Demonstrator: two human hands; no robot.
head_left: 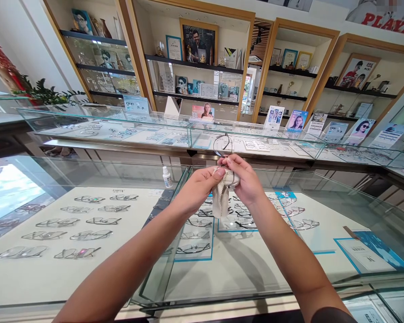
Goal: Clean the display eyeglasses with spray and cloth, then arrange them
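Note:
Both my hands meet above the glass counter, around a pair of thin dark-rimmed eyeglasses (pixel 223 144) and a pale beige cleaning cloth (pixel 220 204). My left hand (pixel 200 187) is closed, its thumb pressing the cloth against the frame. The fingers of my right hand (pixel 249 183) pinch the eyeglasses, with part of the cloth bunched in the palm. One rim and a temple stick up beyond my fingertips, while the rest of the frame is hidden by fingers and cloth. A loose end of the cloth hangs down, showing its zigzag edge.
Below my arms, glass display cases (pixel 185 309) hold rows of eyeglasses (pixel 90 234). A small white bottle (pixel 167 177) stands left of my hands. Another glass counter (pixel 121 140) runs across behind, with upright cards (pixel 298 121) on top. Wall shelves (pixel 195 63) rise at the back.

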